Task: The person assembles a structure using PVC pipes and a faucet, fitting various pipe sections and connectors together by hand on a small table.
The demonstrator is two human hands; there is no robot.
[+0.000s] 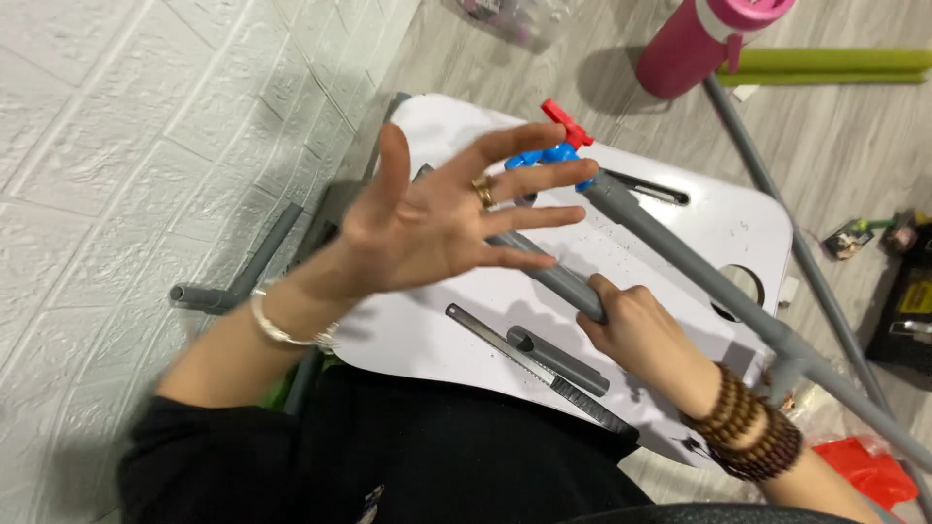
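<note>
- My left hand is lifted above the white tabletop, palm up, its fingers spread wide and gripping nothing.
- There is a gold ring on one of those fingers and a silver bangle on that wrist.
- My right hand sits at 4 o'clock from the left one, its fingers closed around a short grey pipe that lies slanted over the tabletop.
- A stack of brown bead bracelets wraps my right wrist.
- At 12 o'clock from my right hand, a blue valve with a red handle caps a long grey pipe, which runs down toward 4 o'clock.
- On the tabletop at 8 o'clock from my right hand lie a small hand saw and, just beside it, a short grey pipe piece.
- A pink bottle stands on the floor at 1 o'clock, beyond the tabletop, with a green roll beside it.
- A grey elbow pipe rests by the white wall at 9 o'clock.
</note>
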